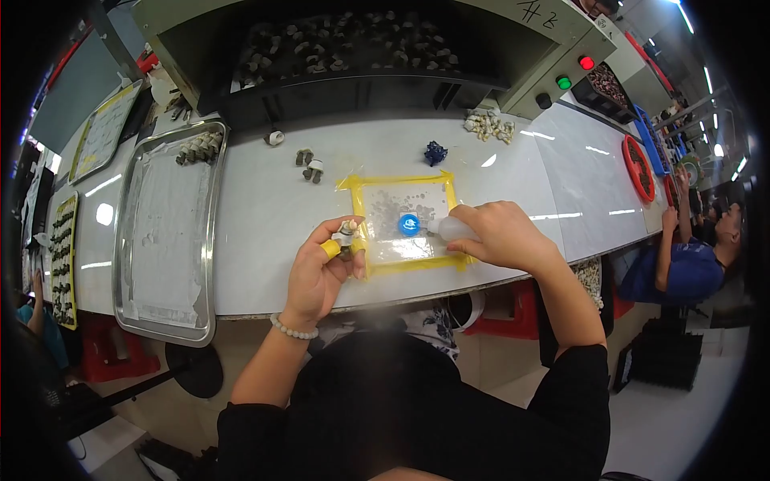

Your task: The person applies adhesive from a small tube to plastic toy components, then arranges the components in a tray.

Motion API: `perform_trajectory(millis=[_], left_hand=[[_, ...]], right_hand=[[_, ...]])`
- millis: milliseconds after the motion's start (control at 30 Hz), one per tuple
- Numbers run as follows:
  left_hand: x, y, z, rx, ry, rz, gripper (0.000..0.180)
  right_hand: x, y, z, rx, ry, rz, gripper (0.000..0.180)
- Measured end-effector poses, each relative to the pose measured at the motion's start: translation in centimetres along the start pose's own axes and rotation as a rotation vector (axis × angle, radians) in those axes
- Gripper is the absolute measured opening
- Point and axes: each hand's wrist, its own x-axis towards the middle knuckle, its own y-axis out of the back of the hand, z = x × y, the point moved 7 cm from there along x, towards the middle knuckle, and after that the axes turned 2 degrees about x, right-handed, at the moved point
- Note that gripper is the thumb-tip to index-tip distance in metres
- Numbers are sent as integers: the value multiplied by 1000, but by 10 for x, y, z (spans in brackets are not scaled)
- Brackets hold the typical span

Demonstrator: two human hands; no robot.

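My left hand [311,280] pinches a small figurine-like piece [348,229], pale on top and dark grey-green below. A yellow wrap covers one of its fingers. In my right hand [513,237] lies a translucent white squeeze bottle [457,230], tilted with its narrow tip pointing left. That tip is close to a round bright-blue thing [409,224] on a clear sheet edged with yellow tape [407,180]. Grey spots mark the sheet's surface. Behind the sheet, several similar pieces [311,168] stand on the white table.
A metal tray [210,264] with figurine pieces [200,147] at its far end stands left. Dark blue bits [435,152] and a cream-coloured pile [489,126] lie farther back. A machine [521,88] with a wide opening spans the back. Another person [682,264] sits at right.
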Motion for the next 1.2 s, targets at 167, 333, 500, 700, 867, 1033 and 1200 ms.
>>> perform_trajectory(millis=[167, 333, 500, 700, 867, 1033, 1200], left_hand=[[0, 1, -1, -23, -4, -44, 36], [3, -1, -3, 33, -5, 54, 35], [0, -1, 4, 8, -36, 6, 30], [0, 7, 0, -4, -32, -2, 30], [0, 22, -10, -110, -18, 10, 32], [0, 16, -8, -52, -6, 142, 36], [0, 22, -10, -78, 6, 69, 35]], right_hand=[[-14, -1, 17, 338, -6, 188, 35], [-35, -7, 73, 840, -163, 393, 35], [-46, -3, 177, 1068, -254, 902, 33], [-67, -8, 292, 724, -603, 1139, 37], [-73, -20, 320, 755, -704, 1145, 49], [-87, -8, 280, 421, -705, 1420, 55], [-42, 34, 108, 525, -132, 1249, 44]])
